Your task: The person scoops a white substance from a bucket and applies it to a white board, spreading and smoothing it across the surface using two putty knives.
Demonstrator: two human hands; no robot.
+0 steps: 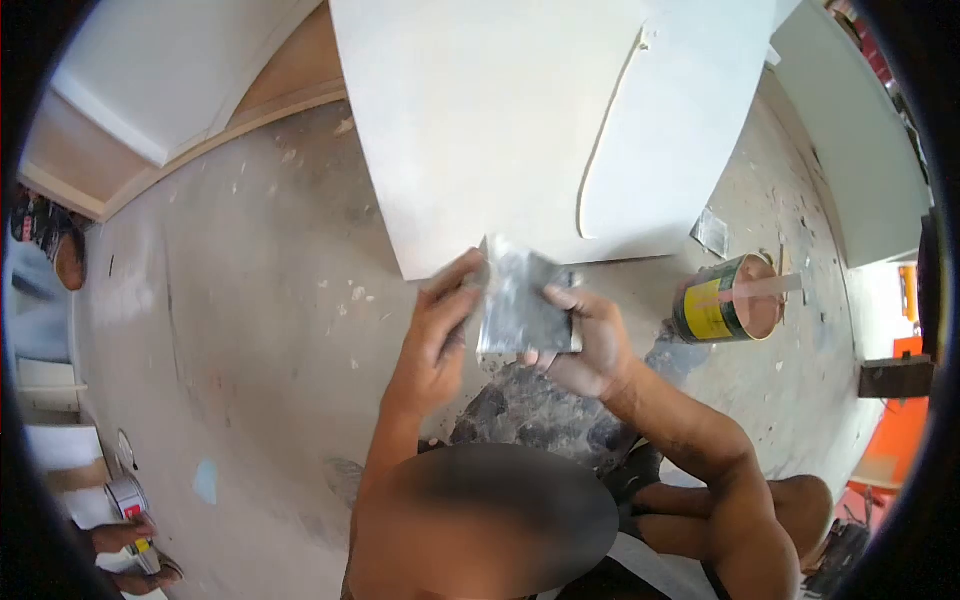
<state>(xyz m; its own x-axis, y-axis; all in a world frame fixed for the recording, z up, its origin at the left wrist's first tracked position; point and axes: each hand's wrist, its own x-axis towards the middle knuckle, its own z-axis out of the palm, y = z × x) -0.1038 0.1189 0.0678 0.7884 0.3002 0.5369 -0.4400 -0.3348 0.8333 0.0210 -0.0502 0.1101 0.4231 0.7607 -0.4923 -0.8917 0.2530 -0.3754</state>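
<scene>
A dark grey rectangular piece with whitish smears [525, 305] is held up between my two hands, in front of the lower edge of a white panel [480, 130]. My left hand [440, 315] has its fingers bent against the piece's left edge. On the other side, my right hand [588, 340] grips the right edge, thumb on the face and fingers partly hidden underneath. Dust coats the fingers of both hands. A thin raised line runs down the right part of the white panel.
An open can of pinkish paste [755, 300] with a flat stick across it stands at the right. Near it lies a small grey sheet [711, 232]. Another person's hands [125, 537] are at the lower left, by a can [127, 497]. White boards stand at the upper left.
</scene>
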